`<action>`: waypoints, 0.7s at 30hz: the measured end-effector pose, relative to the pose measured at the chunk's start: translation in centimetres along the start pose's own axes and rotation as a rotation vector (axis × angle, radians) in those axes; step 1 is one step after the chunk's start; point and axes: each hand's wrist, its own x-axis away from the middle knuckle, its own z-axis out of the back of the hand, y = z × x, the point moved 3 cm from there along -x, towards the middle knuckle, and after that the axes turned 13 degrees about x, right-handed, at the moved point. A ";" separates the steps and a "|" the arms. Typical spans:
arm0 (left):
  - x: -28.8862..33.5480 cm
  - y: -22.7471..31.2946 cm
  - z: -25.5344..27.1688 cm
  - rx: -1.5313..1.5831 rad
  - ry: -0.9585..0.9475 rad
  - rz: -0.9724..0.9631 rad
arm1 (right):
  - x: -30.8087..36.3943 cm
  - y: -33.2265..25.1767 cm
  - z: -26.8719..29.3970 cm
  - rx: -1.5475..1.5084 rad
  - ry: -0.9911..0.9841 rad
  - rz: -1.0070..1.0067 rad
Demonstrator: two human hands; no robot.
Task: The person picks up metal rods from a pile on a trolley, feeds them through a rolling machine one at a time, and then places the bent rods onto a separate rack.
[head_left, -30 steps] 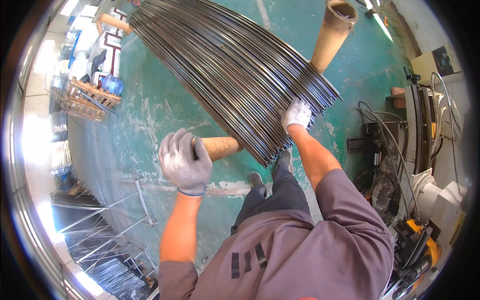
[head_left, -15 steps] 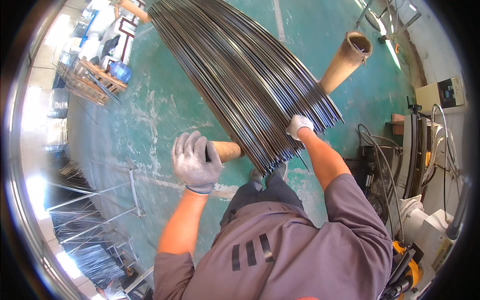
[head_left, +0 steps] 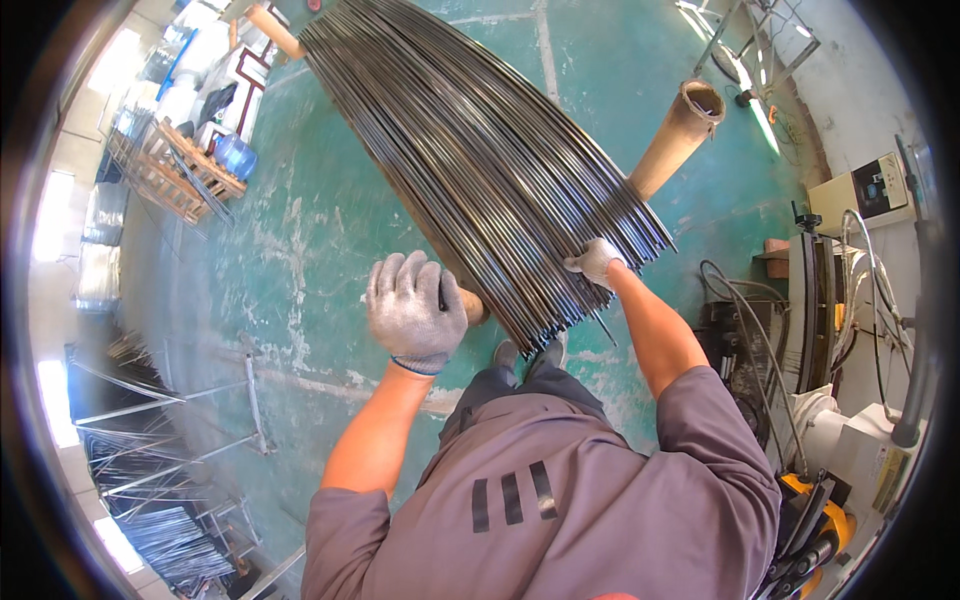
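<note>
A wide layer of long, thin dark metal rods runs from the far left toward my feet, its near ends uneven. My right hand, in a white knit glove, rests on the rods near their right-hand ends. Its fingers are closed, and what they grip is hidden. To the left of the near ends, my left hand is raised in a grey-coated glove, palm down with fingers stretched, holding nothing. It partly covers a short brown tube beside the rods. One rod end juts out below the others.
A hollow brown tube rises at the rods' right side; another brown tube is far left. Hoses and machinery line the right wall. A metal frame and a wooden pallet stand left.
My left hand has moved right and slightly up, covering more of the short tube. My right hand stays at the rods, its wrist slightly lower. The whole view has shifted a little.
</note>
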 end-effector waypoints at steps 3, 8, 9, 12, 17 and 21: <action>-0.1 0.1 0.4 0.058 -0.001 -0.003 | 1.5 -0.6 0.2 -0.180 0.002 -0.012; 0.7 1.8 1.3 0.190 -0.076 -0.103 | 5.6 -2.5 -0.6 -0.553 -0.105 -0.075; 1.4 2.5 1.5 0.235 -0.114 -0.109 | 8.0 -3.7 0.1 -0.551 -0.116 -0.071; 3.8 5.2 0.3 0.467 -0.218 -0.164 | 11.8 -2.6 -1.6 -0.585 -0.102 -0.124; 13.8 3.8 -10.4 1.073 -0.644 0.720 | 21.4 -1.6 -4.4 -0.530 -0.087 -0.192; 19.0 -0.8 -17.2 1.253 -0.566 1.039 | 27.2 2.1 -8.1 -0.348 -0.017 -0.305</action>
